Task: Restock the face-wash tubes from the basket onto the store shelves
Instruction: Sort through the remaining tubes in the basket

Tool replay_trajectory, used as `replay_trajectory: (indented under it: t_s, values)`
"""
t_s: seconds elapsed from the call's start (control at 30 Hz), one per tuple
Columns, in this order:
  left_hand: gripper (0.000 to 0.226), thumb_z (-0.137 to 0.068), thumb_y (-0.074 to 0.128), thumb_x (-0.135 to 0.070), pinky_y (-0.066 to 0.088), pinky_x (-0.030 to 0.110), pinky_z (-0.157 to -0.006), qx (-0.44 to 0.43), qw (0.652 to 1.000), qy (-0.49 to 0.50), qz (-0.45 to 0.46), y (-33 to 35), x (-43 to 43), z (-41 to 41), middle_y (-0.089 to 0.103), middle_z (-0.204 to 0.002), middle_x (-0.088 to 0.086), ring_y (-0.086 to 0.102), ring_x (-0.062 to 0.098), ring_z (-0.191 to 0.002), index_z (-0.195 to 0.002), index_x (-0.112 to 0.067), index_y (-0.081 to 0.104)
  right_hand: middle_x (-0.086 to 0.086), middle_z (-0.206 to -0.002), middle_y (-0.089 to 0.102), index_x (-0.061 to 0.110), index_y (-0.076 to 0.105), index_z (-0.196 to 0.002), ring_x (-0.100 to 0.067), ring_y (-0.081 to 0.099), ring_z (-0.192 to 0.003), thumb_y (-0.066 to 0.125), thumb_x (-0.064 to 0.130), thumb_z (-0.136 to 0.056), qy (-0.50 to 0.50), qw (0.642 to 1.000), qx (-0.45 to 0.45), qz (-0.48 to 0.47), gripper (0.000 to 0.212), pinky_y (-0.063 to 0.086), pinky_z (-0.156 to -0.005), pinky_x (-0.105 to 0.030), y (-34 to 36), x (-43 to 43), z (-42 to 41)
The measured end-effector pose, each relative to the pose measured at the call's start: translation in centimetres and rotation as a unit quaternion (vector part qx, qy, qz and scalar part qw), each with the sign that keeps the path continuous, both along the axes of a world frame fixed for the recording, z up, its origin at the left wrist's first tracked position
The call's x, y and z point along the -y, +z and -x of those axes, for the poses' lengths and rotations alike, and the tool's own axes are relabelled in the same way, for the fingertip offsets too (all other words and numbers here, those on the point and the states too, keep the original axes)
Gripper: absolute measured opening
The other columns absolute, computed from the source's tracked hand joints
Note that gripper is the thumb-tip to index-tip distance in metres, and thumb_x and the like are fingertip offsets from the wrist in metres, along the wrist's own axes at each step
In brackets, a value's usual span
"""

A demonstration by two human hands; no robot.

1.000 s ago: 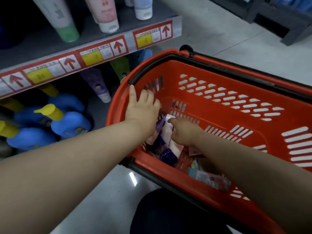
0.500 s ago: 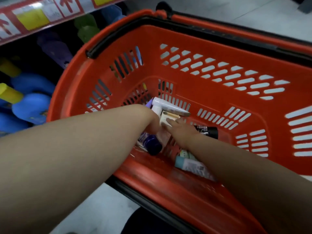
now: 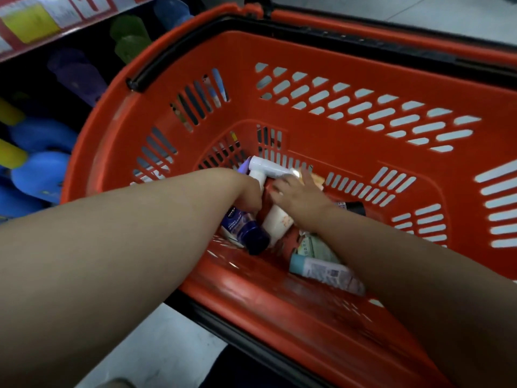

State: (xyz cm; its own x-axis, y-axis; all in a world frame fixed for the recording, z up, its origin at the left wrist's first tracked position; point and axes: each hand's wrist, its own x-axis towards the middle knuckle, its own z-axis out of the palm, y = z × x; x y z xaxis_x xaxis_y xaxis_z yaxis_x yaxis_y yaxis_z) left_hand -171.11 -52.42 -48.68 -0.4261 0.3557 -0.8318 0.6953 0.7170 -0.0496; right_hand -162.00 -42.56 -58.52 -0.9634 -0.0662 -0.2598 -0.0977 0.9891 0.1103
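Forearms reach from both sides down into an orange-red plastic shopping basket (image 3: 246, 88) with slotted walls and a black handle. The face-wash tubes lie in a loose heap on its bottom. The left hand (image 3: 247, 191) is bent at the wrist, its fingers curled down onto the heap. It sits right over a dark blue tube with a navy cap (image 3: 244, 229) and next to a white squeeze tube with orange print (image 3: 275, 219). Its fingertips are hidden behind the knuckles, so I cannot tell whether they grip anything. The right hand (image 3: 298, 196) lies spread, fingers fairly straight, fingertips against a long white capped tube (image 3: 270, 166) that lies across the far end of the heap. Nearer the camera, partly under the right forearm, lie a pale green tube (image 3: 317, 247) and a grey-white tube with a light blue cap (image 3: 321, 270). Left of the basket, a low shelf holds blue bottles with yellow caps (image 3: 42, 175), beneath a red shelf-edge strip with yellow price tags (image 3: 30, 25).
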Motion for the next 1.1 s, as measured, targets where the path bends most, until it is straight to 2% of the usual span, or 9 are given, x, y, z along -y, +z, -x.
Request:
replay_trajectory:
  t_s: [0.13,0.27,0.4,0.53,0.6,0.7,0.77,0.9,1.1]
  values:
    - [0.052,-0.092,0.055,-0.040,0.038,0.028,-0.090,0.059,0.989,0.071,-0.118,1.0,-0.2,0.7,0.052,-0.127,0.002,0.049,0.020,-0.117,-0.133,-0.010,0.045,-0.020,-0.141,0.044,0.017,0.058,-0.115,-0.041,0.040,-0.132,0.079,-0.002,-0.054,-0.009,0.989,-0.133,0.057,0.067,0.025,-0.106,-0.064,1.0,-1.5,0.0]
    - [0.046,-0.090,0.060,-0.039,0.044,0.028,-0.092,0.103,0.956,0.172,-0.216,0.9,-0.2,1.5,0.057,-0.120,0.001,0.054,0.017,-0.107,-0.126,-0.012,0.053,-0.023,-0.144,0.040,0.015,0.059,-0.120,-0.045,0.035,-0.134,0.079,0.007,-0.063,-0.053,0.959,-0.218,0.173,0.061,0.019,-0.109,-0.058,3.7,-1.2,0.8]
    - [0.042,-0.086,0.065,-0.035,0.050,0.041,-0.093,0.137,0.878,0.348,-0.299,1.5,0.3,2.5,0.065,-0.111,0.006,0.062,0.025,-0.102,-0.118,-0.008,0.057,-0.017,-0.153,0.026,0.013,0.044,-0.137,-0.037,0.026,-0.139,0.075,0.007,-0.070,-0.149,0.927,-0.253,0.234,0.074,0.031,-0.109,-0.048,6.5,-1.3,2.0]
    - [0.042,-0.087,0.066,-0.022,0.050,0.052,-0.093,0.204,0.779,0.465,-0.368,3.9,2.1,2.5,0.067,-0.113,0.013,0.064,0.030,-0.103,-0.124,-0.005,0.055,-0.009,-0.142,0.035,0.010,0.040,-0.136,-0.022,0.036,-0.131,0.062,0.005,-0.079,-0.294,0.828,-0.290,0.381,0.062,0.031,-0.111,-0.029,11.0,0.3,3.0]
    - [0.033,-0.092,0.059,-0.016,0.051,0.048,-0.090,0.242,0.729,0.500,-0.400,5.3,3.3,2.4,0.066,-0.109,0.012,0.064,0.027,-0.097,-0.123,-0.005,0.054,-0.006,-0.129,0.046,0.011,0.043,-0.133,-0.011,0.052,-0.109,0.056,0.006,-0.084,-0.382,0.734,-0.294,0.478,0.050,0.045,-0.089,-0.020,13.6,1.6,3.6]
    - [0.024,-0.098,0.048,-0.015,0.054,0.041,-0.078,0.282,0.657,0.535,-0.451,7.7,5.2,2.0,0.066,-0.095,0.009,0.063,0.023,-0.085,-0.120,-0.011,0.054,-0.012,-0.097,0.063,0.005,0.055,-0.118,-0.010,0.060,-0.066,0.049,0.021,-0.096,-0.445,0.628,-0.111,0.629,0.028,0.047,-0.054,-0.022,17.3,3.9,4.6]
    - [0.023,-0.099,0.046,-0.018,0.056,0.038,-0.072,0.276,0.627,0.545,-0.484,9.6,6.5,1.9,0.067,-0.094,0.008,0.065,0.023,-0.084,-0.120,-0.014,0.055,-0.013,-0.088,0.064,0.006,0.061,-0.108,-0.017,0.063,-0.065,0.049,0.024,-0.097,-0.412,0.644,-0.053,0.642,0.025,0.052,-0.051,-0.028,19.1,5.3,5.1]
    - [0.023,-0.097,0.049,-0.017,0.053,0.036,-0.077,0.210,0.612,0.534,-0.544,13.9,9.7,2.2,0.067,-0.099,0.002,0.064,0.018,-0.087,-0.119,-0.019,0.058,-0.011,-0.108,0.067,0.006,0.062,-0.115,-0.022,0.064,-0.093,0.055,0.023,-0.094,-0.335,0.701,-0.094,0.622,0.027,0.053,-0.083,-0.036,23.3,7.8,6.3]
    - [0.034,-0.092,0.059,-0.029,0.054,0.043,-0.088,0.127,0.590,0.515,-0.609,20.4,16.1,3.1,0.071,-0.102,0.007,0.067,0.022,-0.094,-0.119,-0.009,0.059,-0.003,-0.094,0.066,0.006,0.065,-0.109,-0.011,0.061,-0.079,0.058,0.021,-0.093,-0.228,0.722,-0.130,0.640,0.023,0.048,-0.066,-0.019,29.9,12.5,9.0]
